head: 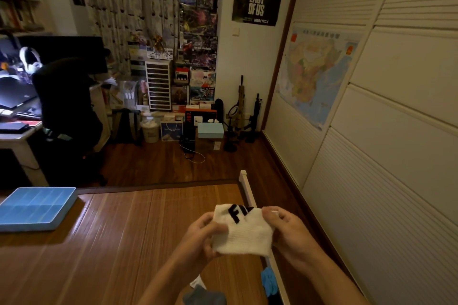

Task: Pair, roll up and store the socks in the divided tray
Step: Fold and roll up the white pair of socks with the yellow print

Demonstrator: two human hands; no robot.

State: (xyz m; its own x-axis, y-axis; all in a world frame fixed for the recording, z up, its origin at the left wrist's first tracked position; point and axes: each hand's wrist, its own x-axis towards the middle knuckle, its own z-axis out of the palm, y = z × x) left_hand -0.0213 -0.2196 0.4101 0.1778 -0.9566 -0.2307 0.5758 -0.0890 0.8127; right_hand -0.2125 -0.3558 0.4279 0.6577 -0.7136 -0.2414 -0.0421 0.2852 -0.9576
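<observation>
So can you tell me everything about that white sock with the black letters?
The white sock looks soft and knitted, with big black letters near its top edge; only "FI" shows clearly. It is bunched into a short, thick bundle, held in the air above the wooden surface. The left hand grips its left side and the right hand pinches its upper right corner. Nothing else touches it.

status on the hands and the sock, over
Both gripping white sock: left hand, right hand. Far left on mat: blue divided tray, untouched. Waiting at bottom edge: grey sock, blue sock; path to tray looks open.
</observation>
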